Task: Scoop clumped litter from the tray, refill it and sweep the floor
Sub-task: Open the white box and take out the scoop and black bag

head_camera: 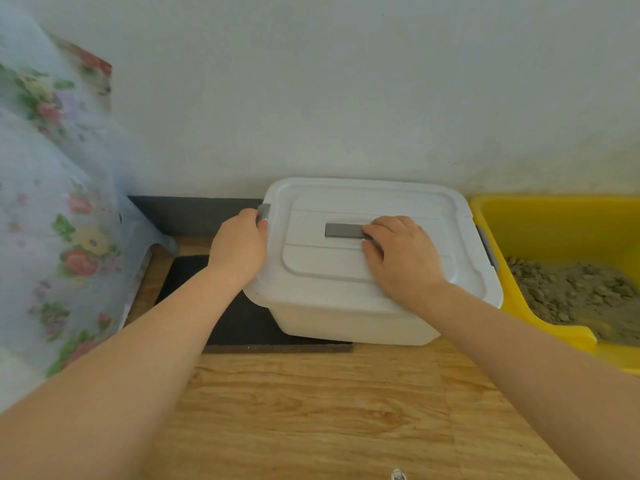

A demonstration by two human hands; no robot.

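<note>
Just left of the yellow tray [540,220], left hand [239,244] grips the bin's latch [264,212]; right hand [398,254] lies flat on the lid [346,265].

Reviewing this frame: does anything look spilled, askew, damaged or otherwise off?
Little stands out. The white bin sits slightly askew to the wall, partly on a dark mat. In the yellow litter tray the litter lies uneven and lumpy. No spill shows on the wooden floor.

head view from above, facing forward and down, close over white storage box [374,258], wall behind
</note>
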